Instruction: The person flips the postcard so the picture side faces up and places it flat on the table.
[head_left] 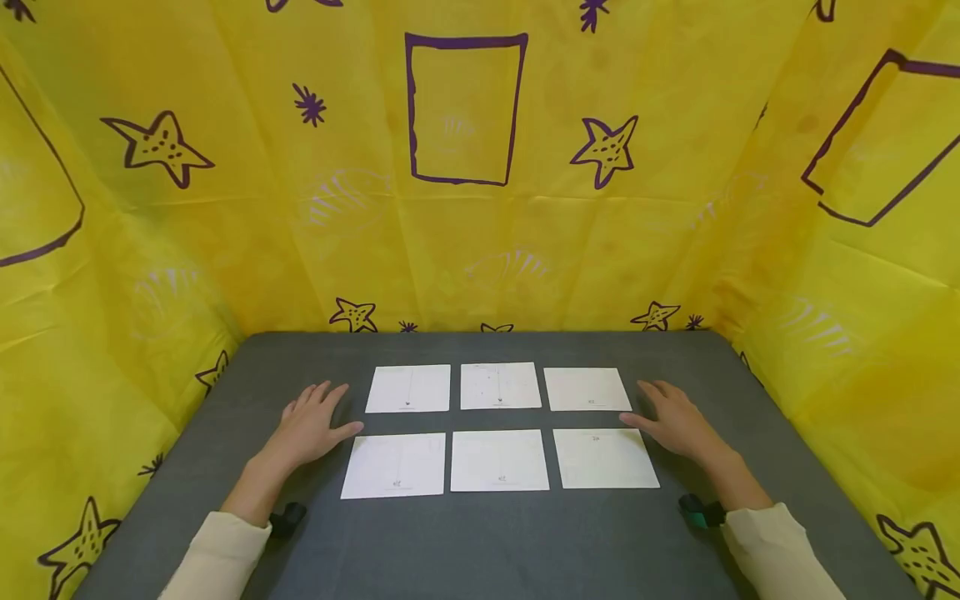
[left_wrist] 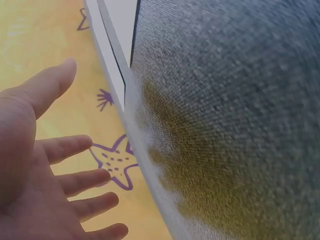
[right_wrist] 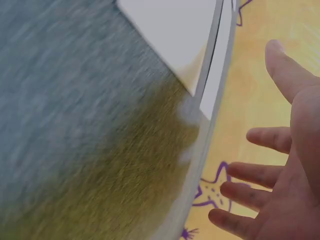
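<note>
White cards lie flat on the dark grey table in two rows of three. The back row holds a left card (head_left: pixel 408 388), a middle card (head_left: pixel 500 386) and a right card (head_left: pixel 587 389). In front are a left card (head_left: pixel 394 465), a middle card (head_left: pixel 499 460) and a right card (head_left: pixel 606 458). Small dark marks show on them. My left hand (head_left: pixel 307 426), fingers spread, is beside the left cards, thumb near the front left one. My right hand (head_left: pixel 677 420) is beside the right cards, its thumb tip close to them. Both wrist views show the fingers extended, holding nothing.
The dark grey table (head_left: pixel 420 550) reaches back to a yellow cloth wall (head_left: pixel 480 225) with purple starfish and frame drawings. Yellow cloth also rises along both sides. A dark band (head_left: pixel 288 521) is at the left wrist, another band (head_left: pixel 701 510) at the right.
</note>
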